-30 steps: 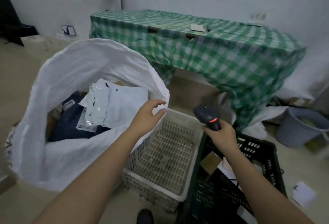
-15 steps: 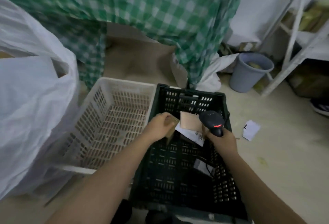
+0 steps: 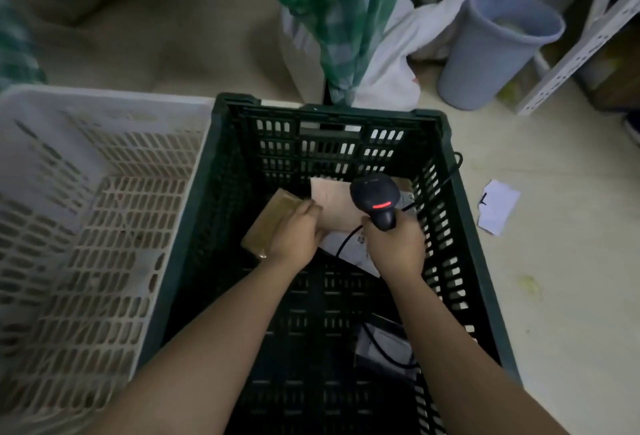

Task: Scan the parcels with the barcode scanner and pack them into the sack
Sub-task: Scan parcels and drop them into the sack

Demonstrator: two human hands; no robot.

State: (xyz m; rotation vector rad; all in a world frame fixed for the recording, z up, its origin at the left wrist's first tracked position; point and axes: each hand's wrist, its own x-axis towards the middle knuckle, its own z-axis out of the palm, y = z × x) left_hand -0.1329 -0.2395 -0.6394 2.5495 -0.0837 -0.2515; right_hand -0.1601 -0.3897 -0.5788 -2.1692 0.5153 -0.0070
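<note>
Two hands inside dark crate (image 3: pixel 221 171): left hand (image 3: pixel 294 234) grasping brown parcel (image 3: pixel 273 216), right hand (image 3: pixel 394 247) beside it gripping barcode scanner (image 3: pixel 375 197) above pink parcel (image 3: pixel 332 202).

Pale beige floor (image 3: pixel 554 296) | dark green slatted plastic crate (image 3: pixel 460 213) centre | white slatted plastic basket (image 3: pixel 104 102) touching it left | grey plastic bin (image 3: pixel 485 64) far right | white paper scrap (image 3: pixel 498 206) right

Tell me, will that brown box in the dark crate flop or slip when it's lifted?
Probably neither. The brown box has flat faces and straight edges, so it looks stiff. The left hand alone wraps over it, suggesting it is light. Its surface looks slightly shiny, perhaps taped, so it might be a bit slick.
</note>
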